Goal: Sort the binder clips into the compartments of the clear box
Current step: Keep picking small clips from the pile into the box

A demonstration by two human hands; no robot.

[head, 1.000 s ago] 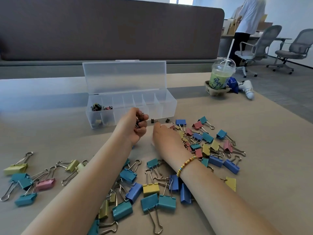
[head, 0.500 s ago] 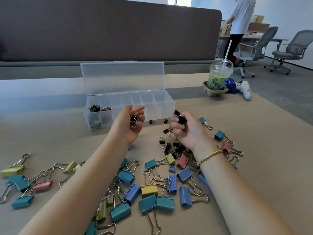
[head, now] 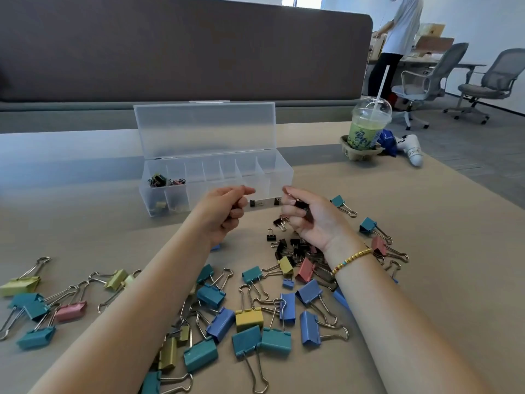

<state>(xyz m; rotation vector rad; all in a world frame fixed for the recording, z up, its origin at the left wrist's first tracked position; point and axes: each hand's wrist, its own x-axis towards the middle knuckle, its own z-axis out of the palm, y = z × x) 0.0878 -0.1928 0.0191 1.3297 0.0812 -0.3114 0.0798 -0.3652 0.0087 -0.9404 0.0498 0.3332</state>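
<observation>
The clear box [head: 272, 177] stands open at the table's middle, lid upright, with a few small clips [head: 164, 180] in its left compartments. My left hand [head: 224, 210] is curled shut just in front of the box; its contents are hidden. My right hand [head: 306, 214] is beside it, palm up, closed on small black binder clips [head: 302, 207]. More small black clips [head: 287, 247] lie under my right wrist. Large coloured clips [head: 250, 317] are strewn between and around my forearms.
A lidded iced drink [head: 366, 129] in a cardboard holder stands at the back right, with a blue packet and a white object beside it. A grey partition rises behind the box. Office chairs and a standing person are far right.
My right hand has lifted off the clip pile with small black clips and turned palm up near the box. My left hand has stayed by the box, fist closed.
</observation>
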